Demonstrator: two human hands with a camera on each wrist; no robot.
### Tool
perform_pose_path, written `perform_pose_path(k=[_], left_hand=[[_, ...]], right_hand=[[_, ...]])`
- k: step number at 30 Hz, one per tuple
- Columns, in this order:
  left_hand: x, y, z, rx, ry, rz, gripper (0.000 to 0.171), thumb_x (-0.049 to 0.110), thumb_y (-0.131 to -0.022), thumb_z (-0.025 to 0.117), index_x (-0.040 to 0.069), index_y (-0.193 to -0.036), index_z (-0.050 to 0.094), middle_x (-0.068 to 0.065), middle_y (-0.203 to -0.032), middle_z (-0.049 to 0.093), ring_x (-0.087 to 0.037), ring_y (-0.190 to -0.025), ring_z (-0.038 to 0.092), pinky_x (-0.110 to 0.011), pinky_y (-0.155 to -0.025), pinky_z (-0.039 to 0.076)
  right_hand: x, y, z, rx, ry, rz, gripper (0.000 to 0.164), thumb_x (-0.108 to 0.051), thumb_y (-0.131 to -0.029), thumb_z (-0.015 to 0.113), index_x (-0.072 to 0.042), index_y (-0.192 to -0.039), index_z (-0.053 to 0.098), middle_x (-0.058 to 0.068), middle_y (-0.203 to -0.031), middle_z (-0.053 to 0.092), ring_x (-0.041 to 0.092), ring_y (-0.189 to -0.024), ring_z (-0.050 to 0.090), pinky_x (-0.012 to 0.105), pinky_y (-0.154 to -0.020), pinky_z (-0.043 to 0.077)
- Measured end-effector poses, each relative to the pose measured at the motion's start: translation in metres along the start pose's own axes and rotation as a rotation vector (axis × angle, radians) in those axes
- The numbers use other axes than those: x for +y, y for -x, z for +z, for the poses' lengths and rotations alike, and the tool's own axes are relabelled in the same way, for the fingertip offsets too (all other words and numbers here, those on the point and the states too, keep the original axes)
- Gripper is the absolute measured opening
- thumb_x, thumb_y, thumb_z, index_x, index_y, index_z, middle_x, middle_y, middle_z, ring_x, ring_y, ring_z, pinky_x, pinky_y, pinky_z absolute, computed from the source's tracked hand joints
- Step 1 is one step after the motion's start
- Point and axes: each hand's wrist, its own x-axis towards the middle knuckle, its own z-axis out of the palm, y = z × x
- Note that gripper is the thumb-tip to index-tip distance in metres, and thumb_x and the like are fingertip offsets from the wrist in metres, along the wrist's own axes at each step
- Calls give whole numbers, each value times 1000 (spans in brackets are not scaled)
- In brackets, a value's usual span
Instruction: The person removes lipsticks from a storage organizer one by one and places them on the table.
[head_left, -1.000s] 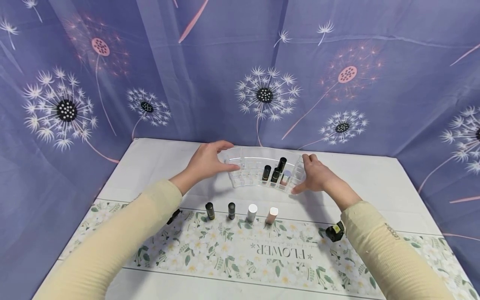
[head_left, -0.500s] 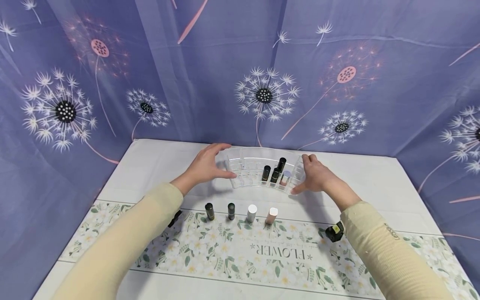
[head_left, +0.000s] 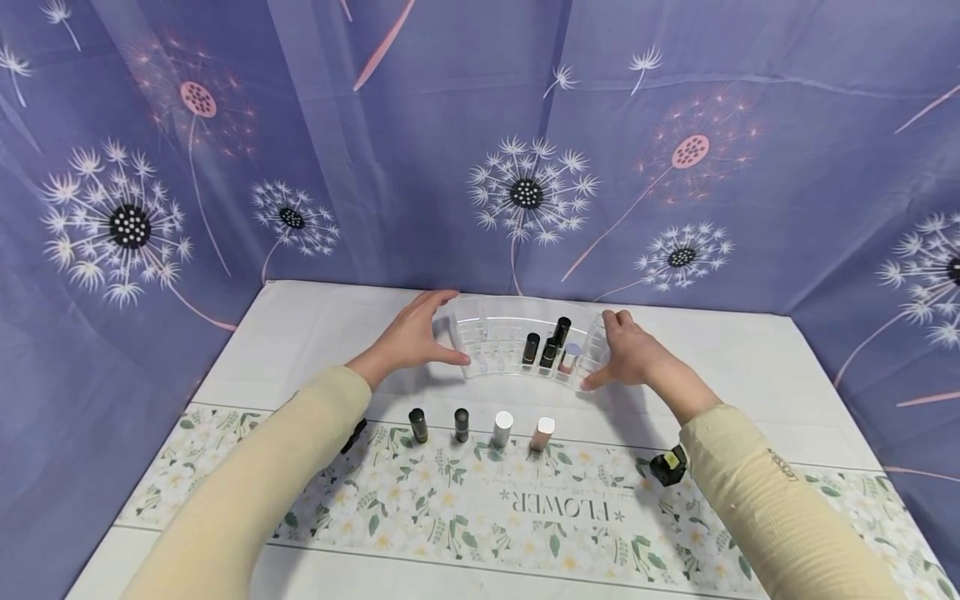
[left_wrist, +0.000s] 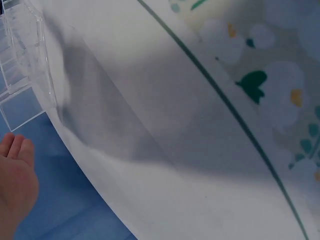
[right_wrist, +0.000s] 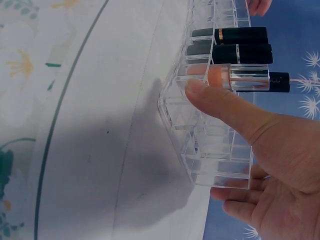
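A clear curved lipstick organizer (head_left: 495,337) with many small compartments stands near the back of the table. Three black lipsticks (head_left: 531,348) and a lipstick with a pale shiny cap (head_left: 569,358) stand toward its right side. My right hand (head_left: 633,350) grips the right end, thumb (right_wrist: 225,107) over the front and fingers behind. At the left end, my left hand (head_left: 412,335) spreads its straight thumb and fingers about the corners; in the left wrist view its fingertips (left_wrist: 17,142) lie right at the clear edge. The left compartments hold nothing visible.
Before the organizer stand two dark lipsticks (head_left: 418,425), a white one (head_left: 502,428) and a pinkish one (head_left: 542,434) in a row. A black object with a yellow-green patch (head_left: 668,464) lies by the right sleeve. A purple curtain (head_left: 420,150) hangs behind the table.
My left thumb has slid toward the front and a little left along the organizer's end, and the left hand has spread wider. The right hand keeps its grip; the organizer barely shifts.
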Motion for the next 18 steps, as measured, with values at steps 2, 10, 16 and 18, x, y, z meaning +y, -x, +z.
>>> perform_pose_path(k=[2, 10, 16, 18], left_hand=[[-2, -1, 1, -1, -8, -2, 119, 45, -69, 102, 12, -165, 39, -11, -165, 43, -34, -150, 45, -53, -124, 38], [-10, -6, 4, 5, -44, 11, 117, 46, -68, 102, 10, -162, 43, -12, -163, 46, -34, -149, 46, -51, -124, 38], [-17, -9, 10, -1, -47, 15, 120, 49, -67, 102, 11, -164, 41, -11, -165, 45, -33, -151, 43, -51, -125, 36], [-18, -10, 11, -4, -45, 10, 123, 50, -66, 102, 12, -165, 39, -11, -165, 45, -32, -153, 42, -50, -126, 35]], right_hand=[[0, 0, 0, 1, 2, -1, 134, -46, -71, 101, 17, -157, 19, 45, -149, 31, 61, -134, 46, 67, -113, 44], [1, 0, 2, 3, 2, 0, 134, -44, -70, 101, 18, -156, 19, 45, -149, 31, 61, -134, 46, 67, -114, 44], [2, -1, 2, 2, 4, 6, 135, -45, -70, 101, 17, -157, 18, 44, -150, 31, 60, -135, 45, 66, -115, 43], [2, -1, 2, 2, 2, 8, 136, -45, -70, 101, 17, -158, 18, 44, -150, 30, 61, -135, 45, 66, -115, 43]])
